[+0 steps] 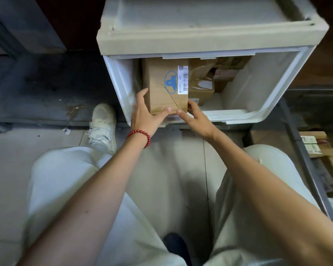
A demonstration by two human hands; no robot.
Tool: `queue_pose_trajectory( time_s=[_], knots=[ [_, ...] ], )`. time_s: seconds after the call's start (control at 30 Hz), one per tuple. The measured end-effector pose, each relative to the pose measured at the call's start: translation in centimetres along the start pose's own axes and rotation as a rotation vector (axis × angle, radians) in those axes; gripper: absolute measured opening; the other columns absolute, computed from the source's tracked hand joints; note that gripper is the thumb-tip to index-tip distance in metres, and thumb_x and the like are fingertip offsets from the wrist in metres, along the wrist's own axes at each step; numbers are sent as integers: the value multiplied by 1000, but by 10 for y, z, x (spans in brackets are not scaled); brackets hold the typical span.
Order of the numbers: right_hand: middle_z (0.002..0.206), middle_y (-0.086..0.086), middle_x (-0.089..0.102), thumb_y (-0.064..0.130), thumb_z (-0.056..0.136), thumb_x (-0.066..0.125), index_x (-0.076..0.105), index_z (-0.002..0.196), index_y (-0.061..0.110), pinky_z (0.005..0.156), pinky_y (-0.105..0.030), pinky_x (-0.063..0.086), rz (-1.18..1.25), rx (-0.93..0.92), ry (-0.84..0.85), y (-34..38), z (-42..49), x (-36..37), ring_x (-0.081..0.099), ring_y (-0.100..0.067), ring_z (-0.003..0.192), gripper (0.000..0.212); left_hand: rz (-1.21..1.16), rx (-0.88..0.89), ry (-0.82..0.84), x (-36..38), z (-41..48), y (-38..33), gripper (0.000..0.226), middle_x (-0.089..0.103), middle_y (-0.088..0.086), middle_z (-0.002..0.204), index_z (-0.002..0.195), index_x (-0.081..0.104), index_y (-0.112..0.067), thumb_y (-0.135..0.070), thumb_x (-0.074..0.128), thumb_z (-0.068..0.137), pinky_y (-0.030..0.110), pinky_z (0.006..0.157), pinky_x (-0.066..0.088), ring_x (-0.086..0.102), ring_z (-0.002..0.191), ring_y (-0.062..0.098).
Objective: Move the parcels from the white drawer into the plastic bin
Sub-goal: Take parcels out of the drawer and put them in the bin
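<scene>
As they cup parcel [166,87], hands [169,117] outstretched

- Light is uneven: the pale trousers [69,189] and floor tiles [8,150] at 6 to 9 o'clock are bright and slightly washed out.
- The upper corners, at 10 to 11 and 1 to 2 o'clock, fall into near-black shadow with little detail.
- The white drawer [258,110] at 12 o'clock glows softly along its translucent walls; its inside back is dim.
- A small glare patch sits on shiny tape [205,84] inside it.
- Wide-angle distortion bows straight edges, strongest at 3 and 9 o'clock.
- The forearms near 6 o'clock look soft and oversized.
</scene>
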State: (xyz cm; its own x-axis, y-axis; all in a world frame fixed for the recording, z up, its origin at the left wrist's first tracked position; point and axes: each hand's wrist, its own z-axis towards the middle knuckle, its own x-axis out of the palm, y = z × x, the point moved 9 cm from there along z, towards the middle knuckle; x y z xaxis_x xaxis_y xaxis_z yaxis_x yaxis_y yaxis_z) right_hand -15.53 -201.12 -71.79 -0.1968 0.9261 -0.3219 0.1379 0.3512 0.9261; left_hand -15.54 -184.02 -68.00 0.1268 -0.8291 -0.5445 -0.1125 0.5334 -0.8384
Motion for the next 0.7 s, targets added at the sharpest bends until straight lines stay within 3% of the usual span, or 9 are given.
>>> queue_pose_trajectory(
  time_s=[0.13, 0.23, 0.3, 0.4, 0.5, 0.6, 0.7],
  knots=[
    [139, 6, 48, 35, 98, 51, 34, 145, 18, 108, -31, 38, 57, -22, 32, 14, -21, -6, 47, -10, 127, 53, -138, 5, 41, -6, -18, -8, 79, 60, -10, 121, 132, 32, -44, -53, 74, 66, 28, 92, 47, 59, 107, 10],
    [139, 7, 46, 32, 100, 49, 36, 144, 17, 89, -8, 41, 86, -39, 50, 26, -44, -10, 46, -5, 123, 49, -159, 23, 62, -11, -31, -12, 78, 56, -7, 125, 131, 32, -48, -59, 70, 64, 28, 94, 46, 57, 111, 10],
    [135, 8, 48, 31, 100, 48, 38, 142, 19, 82, -4, 41, 99, -34, 66, 28, -61, -10, 47, -5, 122, 45, -165, 11, 72, -14, -39, -11, 76, 50, 0, 130, 129, 32, -57, -64, 67, 62, 32, 100, 45, 54, 114, 12],
    [133, 2, 54, 33, 99, 48, 42, 139, 20, 96, -19, 42, 123, -12, 95, 25, -81, -7, 52, -10, 120, 42, -176, -36, 77, -19, -47, -1, 71, 50, 6, 128, 127, 34, -58, -66, 64, 63, 40, 101, 46, 53, 116, 16],
    [130, 4, 56, 40, 99, 46, 47, 132, 24, 90, -22, 43, 128, 26, 108, 24, -95, -6, 53, -9, 119, 36, -184, -92, 149, -21, -57, 6, 61, 52, 0, 127, 127, 35, -57, -57, 62, 73, 45, 98, 46, 52, 117, 21],
    [130, 10, 55, 47, 98, 44, 49, 119, 29, 96, -35, 42, 188, 89, 104, 19, -101, -8, 55, -12, 119, 28, -253, -89, 210, -17, -67, 6, 52, 51, -4, 127, 134, 34, -47, -37, 59, 90, 35, 80, 52, 56, 107, 15],
    [127, 9, 59, 46, 99, 44, 47, 112, 29, 97, -42, 46, 277, 134, 70, 15, -102, -13, 64, -16, 108, 22, -183, -14, 208, -19, -78, -2, 64, 45, -1, 135, 134, 33, -52, -49, 66, 79, 40, 96, 48, 52, 116, 14]
  ],
)
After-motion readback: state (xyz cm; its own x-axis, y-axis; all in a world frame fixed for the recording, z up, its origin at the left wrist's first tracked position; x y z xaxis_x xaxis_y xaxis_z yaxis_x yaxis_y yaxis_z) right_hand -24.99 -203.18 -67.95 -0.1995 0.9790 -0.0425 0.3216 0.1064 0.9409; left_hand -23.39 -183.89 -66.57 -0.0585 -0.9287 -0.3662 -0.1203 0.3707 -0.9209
